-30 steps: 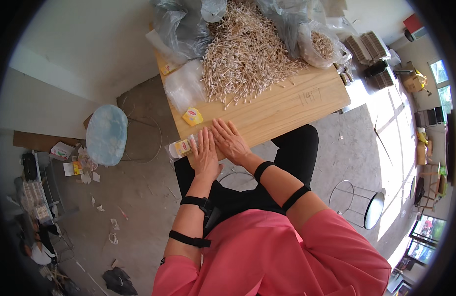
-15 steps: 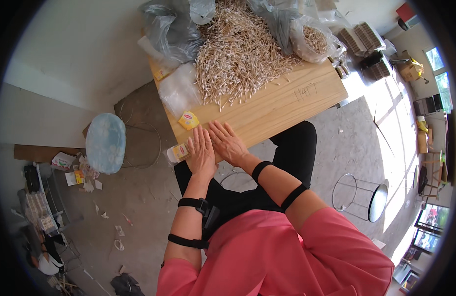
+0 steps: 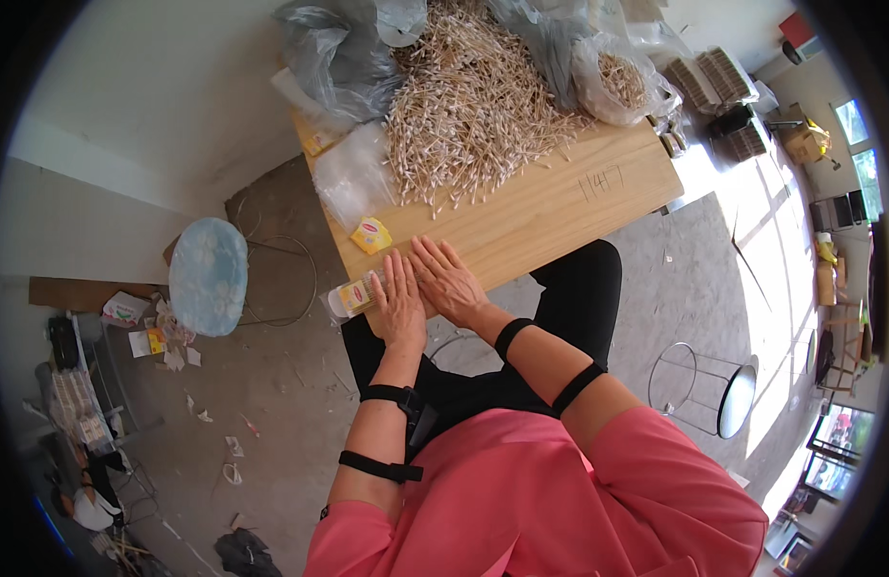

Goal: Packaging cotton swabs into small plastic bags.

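Note:
A clear plastic packet of cotton swabs with a yellow label [image 3: 350,297] lies at the table's near left corner, its end jutting past the edge. My left hand [image 3: 400,300] rests flat over the packet's right part, fingers stretched out. Beside it, my right hand [image 3: 447,279] also lies flat with fingers extended, close against the left; what is under its palm is hidden. Just beyond my fingertips sit yellow printed cards [image 3: 371,235]. A stack of clear plastic bags [image 3: 352,178] lies behind them.
A large heap of loose cotton swabs [image 3: 473,106] covers the far part of the wooden table [image 3: 550,212]. Grey plastic bags [image 3: 343,62] and a clear bag of swabs [image 3: 622,82] flank it. Stools stand left [image 3: 208,277] and right [image 3: 737,401].
Both hands stay flat in almost the same place on the packet and table. The whole view has shifted slightly; my left forearm has moved a little to the right.

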A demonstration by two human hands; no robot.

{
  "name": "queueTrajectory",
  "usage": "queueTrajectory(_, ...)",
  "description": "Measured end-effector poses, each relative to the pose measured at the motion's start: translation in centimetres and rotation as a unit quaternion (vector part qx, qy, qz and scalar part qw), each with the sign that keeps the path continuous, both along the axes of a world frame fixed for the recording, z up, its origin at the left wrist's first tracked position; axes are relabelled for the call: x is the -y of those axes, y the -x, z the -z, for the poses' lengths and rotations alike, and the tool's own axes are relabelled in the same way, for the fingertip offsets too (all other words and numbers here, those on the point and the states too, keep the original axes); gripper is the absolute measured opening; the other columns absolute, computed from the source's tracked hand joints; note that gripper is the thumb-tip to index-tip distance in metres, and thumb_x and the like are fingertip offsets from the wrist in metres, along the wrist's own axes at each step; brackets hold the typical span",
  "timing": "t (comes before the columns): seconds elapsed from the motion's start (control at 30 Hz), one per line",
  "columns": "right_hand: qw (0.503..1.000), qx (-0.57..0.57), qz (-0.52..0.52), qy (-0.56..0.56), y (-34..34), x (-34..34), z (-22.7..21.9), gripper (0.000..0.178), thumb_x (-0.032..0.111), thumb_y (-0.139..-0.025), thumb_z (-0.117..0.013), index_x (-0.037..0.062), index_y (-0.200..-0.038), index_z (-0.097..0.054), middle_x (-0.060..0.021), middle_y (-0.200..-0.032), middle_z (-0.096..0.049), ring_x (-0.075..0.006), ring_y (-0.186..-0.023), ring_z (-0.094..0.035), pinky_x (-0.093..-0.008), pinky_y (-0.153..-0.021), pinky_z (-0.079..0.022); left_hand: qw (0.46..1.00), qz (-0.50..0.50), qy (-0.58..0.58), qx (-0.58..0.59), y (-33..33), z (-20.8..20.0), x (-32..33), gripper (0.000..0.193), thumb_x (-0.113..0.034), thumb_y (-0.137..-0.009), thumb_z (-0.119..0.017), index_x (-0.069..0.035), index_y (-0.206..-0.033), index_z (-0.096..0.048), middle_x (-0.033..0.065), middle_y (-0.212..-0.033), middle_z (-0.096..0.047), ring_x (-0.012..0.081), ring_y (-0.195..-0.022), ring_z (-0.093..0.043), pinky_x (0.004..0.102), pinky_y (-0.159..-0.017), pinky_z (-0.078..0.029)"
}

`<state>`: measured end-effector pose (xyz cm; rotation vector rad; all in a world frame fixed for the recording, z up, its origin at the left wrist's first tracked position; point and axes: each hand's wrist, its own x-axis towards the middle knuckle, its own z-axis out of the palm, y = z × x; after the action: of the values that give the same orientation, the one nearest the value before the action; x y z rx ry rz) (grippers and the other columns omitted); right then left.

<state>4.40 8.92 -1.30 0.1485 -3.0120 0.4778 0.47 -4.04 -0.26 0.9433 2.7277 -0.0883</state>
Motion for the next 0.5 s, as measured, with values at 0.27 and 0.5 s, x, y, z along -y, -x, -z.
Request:
queueTrajectory(0.27, 1.000, 0.006, 0.011, -0.011, -0.3, -0.1, 0.7, 0.056, 0.020, -0.097, -0.046, 0.0011, -0.148, -0.033, -0.0135, -0.160, -0.024, -0.0285, -0.151, -0.015, -0.0513, -0.122, -0.007, 0.991, -0.002, -0.115, 0.067, -0.3, -3.0, 3.0, 0.114, -0.033, -0.077, -0.080, 0.003, -0.153, -0.004, 0.0236, -0.162, -0.003, 0.0387, -0.151, -0.001, 0.0578, -0.119, -0.002)
queueTrajectory(0.5, 1.000, 0.004, 0.004, -0.012, 0.0, 0.5, 0.0, 0.056, 0.020, -0.097, -0.045, 0.0008, -0.148, -0.033, -0.0118, -0.161, -0.023, -0.0268, -0.150, -0.016, -0.0505, -0.122, -0.006, 0.977, -0.048, -0.207, -0.011, 1.5, -1.6, 8.9, 0.102, -0.042, -0.087, -0.069, 0.004, -0.154, -0.006, 0.0254, -0.161, -0.005, 0.0400, -0.150, -0.004, 0.0620, -0.117, 0.000)
